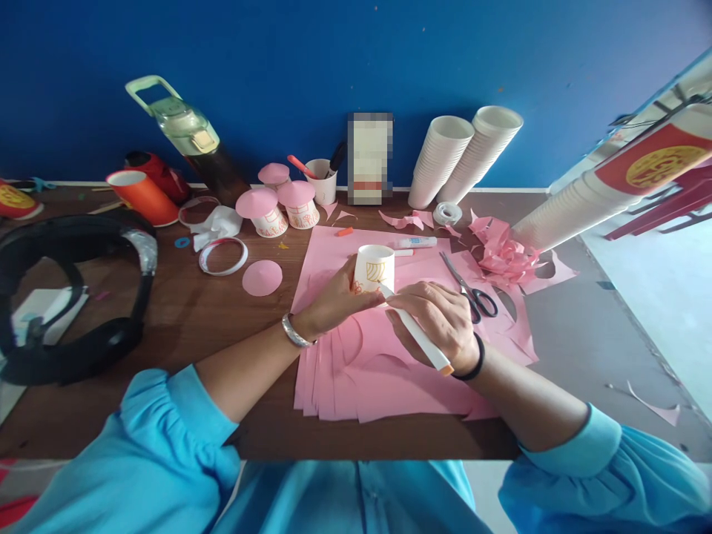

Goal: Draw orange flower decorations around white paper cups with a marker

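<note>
A white paper cup [374, 261] with a yellow-brown striped window drawing and orange flower shapes stands over the pink paper sheets [378, 378]. My left hand [340, 295] is wrapped round its left side and base. Closed on a white marker [420, 337] with an orange end, my right hand [434, 320] holds the tip against or very close to the cup's front. Scissors [472, 297] with black handles lie just beyond my right hand. Behind the cup rest a glue stick [417, 242] and an orange marker cap [345, 232].
Several decorated cups with pink cone roofs [256, 204] stand at the back left, near a pink disc [262, 278] and tape roll [223, 256]. Stacked paper cups [442, 159], crumpled pink scraps [503, 248] and a cup stack [578, 211] are rightward. A bottle [194, 141] leans by the blue wall.
</note>
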### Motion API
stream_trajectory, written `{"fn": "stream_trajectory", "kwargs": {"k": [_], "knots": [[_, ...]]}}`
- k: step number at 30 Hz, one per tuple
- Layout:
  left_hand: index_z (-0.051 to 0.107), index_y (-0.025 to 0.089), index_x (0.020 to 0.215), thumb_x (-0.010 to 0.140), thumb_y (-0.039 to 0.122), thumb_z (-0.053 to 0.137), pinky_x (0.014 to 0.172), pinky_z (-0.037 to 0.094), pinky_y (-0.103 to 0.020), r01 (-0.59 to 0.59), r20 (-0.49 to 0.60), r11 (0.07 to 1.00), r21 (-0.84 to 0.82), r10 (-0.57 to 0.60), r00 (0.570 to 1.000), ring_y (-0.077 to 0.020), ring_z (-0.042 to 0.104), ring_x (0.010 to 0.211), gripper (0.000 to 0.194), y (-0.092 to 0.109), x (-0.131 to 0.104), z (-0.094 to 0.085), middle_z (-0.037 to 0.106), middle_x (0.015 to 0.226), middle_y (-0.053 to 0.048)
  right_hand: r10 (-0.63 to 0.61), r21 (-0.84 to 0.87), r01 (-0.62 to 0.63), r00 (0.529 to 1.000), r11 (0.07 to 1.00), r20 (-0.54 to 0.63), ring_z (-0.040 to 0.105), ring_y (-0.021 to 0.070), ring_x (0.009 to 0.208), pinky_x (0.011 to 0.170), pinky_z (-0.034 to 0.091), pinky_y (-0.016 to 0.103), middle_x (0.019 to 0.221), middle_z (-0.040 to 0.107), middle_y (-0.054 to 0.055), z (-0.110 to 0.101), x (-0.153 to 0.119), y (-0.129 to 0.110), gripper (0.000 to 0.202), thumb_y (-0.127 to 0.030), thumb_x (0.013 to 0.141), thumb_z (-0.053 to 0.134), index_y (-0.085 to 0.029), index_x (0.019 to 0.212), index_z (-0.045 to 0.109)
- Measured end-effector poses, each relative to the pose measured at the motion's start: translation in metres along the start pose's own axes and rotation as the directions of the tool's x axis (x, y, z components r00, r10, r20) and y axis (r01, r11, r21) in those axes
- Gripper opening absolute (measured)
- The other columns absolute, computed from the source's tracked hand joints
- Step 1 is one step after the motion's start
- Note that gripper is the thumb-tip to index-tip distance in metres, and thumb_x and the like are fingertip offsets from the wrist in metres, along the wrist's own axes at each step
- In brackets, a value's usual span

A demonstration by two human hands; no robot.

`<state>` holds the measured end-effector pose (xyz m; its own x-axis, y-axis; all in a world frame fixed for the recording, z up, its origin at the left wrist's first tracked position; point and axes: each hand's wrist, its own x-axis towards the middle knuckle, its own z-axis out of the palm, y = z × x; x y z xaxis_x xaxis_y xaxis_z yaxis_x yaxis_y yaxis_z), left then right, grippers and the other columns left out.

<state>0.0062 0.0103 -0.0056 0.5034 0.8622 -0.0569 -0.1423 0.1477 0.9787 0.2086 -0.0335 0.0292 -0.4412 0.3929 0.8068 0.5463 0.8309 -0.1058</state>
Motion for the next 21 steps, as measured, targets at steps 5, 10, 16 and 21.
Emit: {"fn": "stream_trajectory", "kwargs": {"k": [5,10,16,21], "knots": [[0.055,0.022,0.137,0.083,0.046,0.090,0.097,0.052,-0.038,0.023,0.045,1.000,-0.005,-0.023,0.999,-0.0234,0.063,0.111,0.069,0.0096,-0.0021,0.0016,0.066,0.119,-0.007,0.034,-0.042,-0.036,0.998,0.998,-0.049,0.071,0.0175,0.071,0.064,0.058,0.029,0.088,0.076,0.005,-0.0039,0.0007,0.0045,0.022,-0.010,0.097,0.067,-0.020,0.116,0.063],[0.057,0.023,0.134,0.083,0.044,0.090,0.094,0.052,-0.038,0.005,0.067,0.999,-0.035,-0.002,0.998,-0.0220,0.063,0.105,0.064,0.0099,-0.0020,0.0009,0.065,0.111,-0.005,0.051,-0.046,-0.054,0.996,0.997,-0.068,0.074,0.0167,0.073,0.065,0.060,0.028,0.090,0.077,0.004,-0.0038,0.0015,0.0067,0.021,-0.012,0.099,0.066,-0.020,0.118,0.063],[0.059,0.023,0.132,0.081,0.043,0.091,0.094,0.052,-0.038,-0.005,0.081,0.998,-0.065,0.010,0.997,-0.0206,0.061,0.100,0.063,0.0093,-0.0012,0.0016,0.064,0.107,-0.003,0.056,-0.048,-0.059,0.997,0.997,-0.059,0.075,0.0170,0.074,0.065,0.061,0.029,0.091,0.078,0.003,-0.0029,0.0004,0.0072,0.021,-0.013,0.101,0.066,-0.022,0.119,0.063],[0.058,0.023,0.132,0.081,0.043,0.091,0.093,0.052,-0.038,-0.004,0.079,0.998,-0.066,0.009,0.997,-0.0206,0.062,0.100,0.064,0.0096,-0.0014,0.0013,0.065,0.106,-0.003,0.049,-0.042,-0.051,0.998,0.998,-0.051,0.075,0.0182,0.075,0.067,0.061,0.030,0.093,0.079,0.006,-0.0020,-0.0008,0.0080,0.021,-0.012,0.100,0.066,-0.020,0.119,0.063]]}}
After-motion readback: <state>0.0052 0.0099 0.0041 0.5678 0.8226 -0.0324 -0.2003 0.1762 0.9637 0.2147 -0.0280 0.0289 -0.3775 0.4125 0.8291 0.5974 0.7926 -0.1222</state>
